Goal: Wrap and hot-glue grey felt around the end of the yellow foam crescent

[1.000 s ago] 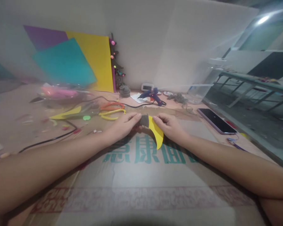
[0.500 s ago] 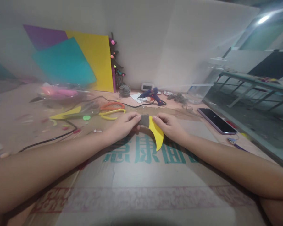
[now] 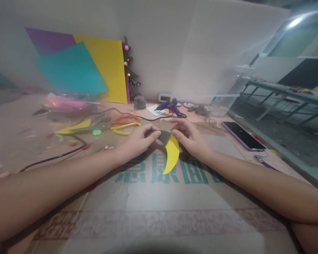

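Note:
A yellow crescent-shaped piece (image 3: pixel 172 155), its upper end wrapped in grey cord or yarn (image 3: pixel 164 137), hangs tip down over the printed cardboard. My left hand (image 3: pixel 141 139) is closed, thumb and fingers pinching the grey-wrapped end from the left. On the right, the thumb of my right hand (image 3: pixel 189 137) touches the upper right edge where grey meets yellow. Its index finger is raised and stretched out, while the other fingers bend in behind; their exact contact is hidden.
Behind my hands lie scissors (image 3: pixel 125 128), a blue glue gun (image 3: pixel 171 107), a grey yarn ball (image 3: pixel 140 102) and tangled yarn (image 3: pixel 201 110). A phone (image 3: pixel 242 135) rests at right beside a clear container (image 3: pixel 222 102). Coloured sheets (image 3: pixel 71 70) lean at back left; a black cable (image 3: pixel 55 157) crosses the left.
The yellow crescent has turned, its tip swinging from lower right to lower left. My right hand's grip has shifted up to its top edge, with the index finger lifting. My left hand stays nearly in place.

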`<action>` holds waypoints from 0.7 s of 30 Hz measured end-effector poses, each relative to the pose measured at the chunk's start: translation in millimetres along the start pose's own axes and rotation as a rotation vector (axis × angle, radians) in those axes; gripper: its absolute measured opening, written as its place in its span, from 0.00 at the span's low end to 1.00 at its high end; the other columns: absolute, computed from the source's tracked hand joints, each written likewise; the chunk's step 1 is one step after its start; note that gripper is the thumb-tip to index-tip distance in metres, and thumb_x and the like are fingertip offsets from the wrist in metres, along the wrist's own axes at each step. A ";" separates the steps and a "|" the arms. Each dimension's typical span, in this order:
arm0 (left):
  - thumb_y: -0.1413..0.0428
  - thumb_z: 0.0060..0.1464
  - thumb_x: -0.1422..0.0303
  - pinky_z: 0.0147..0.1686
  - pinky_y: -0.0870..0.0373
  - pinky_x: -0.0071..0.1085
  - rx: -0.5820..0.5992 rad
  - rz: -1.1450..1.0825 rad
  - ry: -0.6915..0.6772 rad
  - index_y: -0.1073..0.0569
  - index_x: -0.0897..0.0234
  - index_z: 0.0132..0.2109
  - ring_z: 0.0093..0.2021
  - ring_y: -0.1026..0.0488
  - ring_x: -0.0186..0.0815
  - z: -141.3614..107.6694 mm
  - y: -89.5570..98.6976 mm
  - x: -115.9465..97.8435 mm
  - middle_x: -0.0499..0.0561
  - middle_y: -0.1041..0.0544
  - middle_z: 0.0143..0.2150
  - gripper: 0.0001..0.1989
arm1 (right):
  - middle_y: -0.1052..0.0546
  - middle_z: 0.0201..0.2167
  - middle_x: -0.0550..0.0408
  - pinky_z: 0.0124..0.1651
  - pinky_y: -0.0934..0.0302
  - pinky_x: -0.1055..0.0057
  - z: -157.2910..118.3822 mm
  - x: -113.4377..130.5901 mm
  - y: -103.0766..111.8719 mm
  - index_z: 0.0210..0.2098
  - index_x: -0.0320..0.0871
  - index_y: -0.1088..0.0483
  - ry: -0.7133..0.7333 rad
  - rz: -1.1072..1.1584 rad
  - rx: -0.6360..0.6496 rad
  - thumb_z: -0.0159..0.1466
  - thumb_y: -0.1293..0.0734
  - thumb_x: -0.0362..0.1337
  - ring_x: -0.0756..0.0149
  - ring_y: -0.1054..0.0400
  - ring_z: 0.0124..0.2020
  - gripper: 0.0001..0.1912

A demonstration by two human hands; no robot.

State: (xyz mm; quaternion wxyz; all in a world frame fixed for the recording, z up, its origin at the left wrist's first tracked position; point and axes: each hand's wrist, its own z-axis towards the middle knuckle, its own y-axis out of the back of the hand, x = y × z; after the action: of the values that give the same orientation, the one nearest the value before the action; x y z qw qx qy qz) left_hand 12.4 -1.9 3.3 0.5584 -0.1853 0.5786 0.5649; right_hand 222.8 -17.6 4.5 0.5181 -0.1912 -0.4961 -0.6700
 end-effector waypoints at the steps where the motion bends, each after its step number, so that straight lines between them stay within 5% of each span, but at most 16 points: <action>1: 0.48 0.60 0.58 0.23 0.41 0.26 0.008 0.008 -0.005 0.30 0.64 0.36 0.22 0.36 0.30 -0.4 0.0 -0.4 0.44 0.30 0.23 0.13 | 0.26 0.34 0.55 0.36 0.38 0.71 0.4 -0.2 0.5 0.50 0.43 0.32 0.018 -0.037 0.025 0.65 0.36 0.40 0.67 0.31 0.34 0.15; 6: 0.49 0.60 0.58 0.23 0.41 0.26 0.035 0.040 -0.023 0.29 0.65 0.37 0.23 0.35 0.30 -1.7 0.1 -0.6 0.45 0.29 0.24 0.14 | 0.24 0.32 0.54 0.41 0.39 0.68 1.9 -0.4 2.2 0.32 0.42 0.28 0.111 -0.216 0.086 0.64 0.36 0.40 0.65 0.31 0.36 0.09; 21: 0.49 0.60 0.58 0.23 0.40 0.25 0.130 0.057 -0.032 0.26 0.66 0.36 0.23 0.34 0.30 -1.9 0.9 2.5 0.46 0.28 0.24 0.15 | 0.24 0.29 0.54 0.38 0.40 0.70 -0.7 4.1 3.3 0.28 0.42 0.30 0.135 -0.254 0.144 0.64 0.37 0.38 0.66 0.31 0.32 0.10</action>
State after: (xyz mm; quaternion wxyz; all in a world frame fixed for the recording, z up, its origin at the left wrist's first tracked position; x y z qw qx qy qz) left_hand 10.1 -2.2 1.1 0.5622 -0.1229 0.6102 0.5446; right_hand 224.2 -20.2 8.9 0.4739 -0.0437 -0.5270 -0.7041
